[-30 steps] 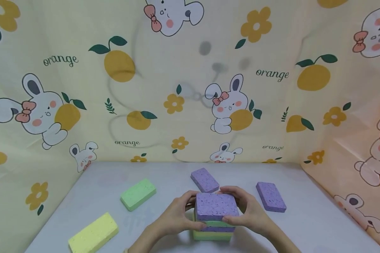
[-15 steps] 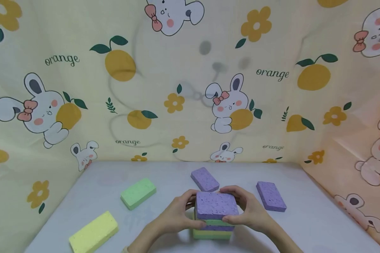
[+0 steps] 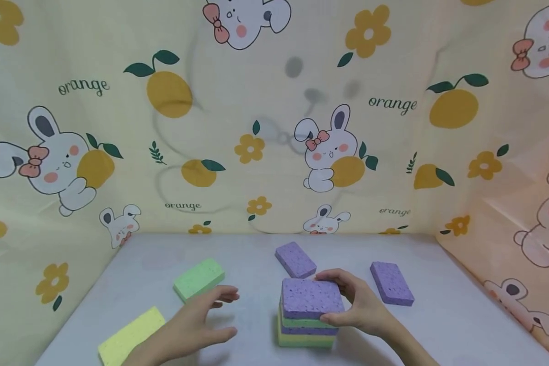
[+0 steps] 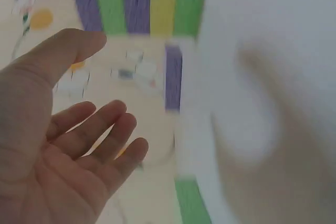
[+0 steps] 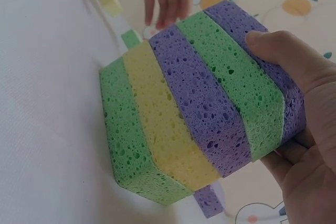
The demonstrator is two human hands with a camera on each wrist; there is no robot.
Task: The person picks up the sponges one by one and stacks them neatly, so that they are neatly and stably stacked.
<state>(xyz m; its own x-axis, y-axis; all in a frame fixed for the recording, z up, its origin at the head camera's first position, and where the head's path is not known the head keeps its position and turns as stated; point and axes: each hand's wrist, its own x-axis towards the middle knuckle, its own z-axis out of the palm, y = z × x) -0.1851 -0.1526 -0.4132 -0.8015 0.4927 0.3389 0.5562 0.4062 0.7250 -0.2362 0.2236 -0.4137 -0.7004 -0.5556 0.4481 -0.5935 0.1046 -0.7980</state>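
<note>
A stack of sponges stands on the table (image 3: 256, 351), layered from the bottom green (image 5: 128, 135), yellow (image 5: 163, 119), purple (image 5: 197, 98), green (image 5: 236, 77) and purple. My right hand (image 3: 363, 307) holds the top purple sponge (image 3: 311, 297) by its right side, thumb on the near edge and fingers behind. Off to the left of the stack is my left hand (image 3: 189, 323), empty, with thumb and fingers spread apart. It passes in front of a loose green sponge (image 3: 199, 278) and partly covers a loose yellow sponge (image 3: 130, 335).
Behind the stack lies one loose purple sponge (image 3: 295, 259); another purple sponge (image 3: 391, 283) lies to the right, past my right hand. A cloth printed with rabbits and oranges (image 3: 265, 178) hangs along the back and sides of the table.
My left hand has let go of the stack's left side and moved left, its fingers opening. The right hand keeps its hold, and the stack stays in place.
</note>
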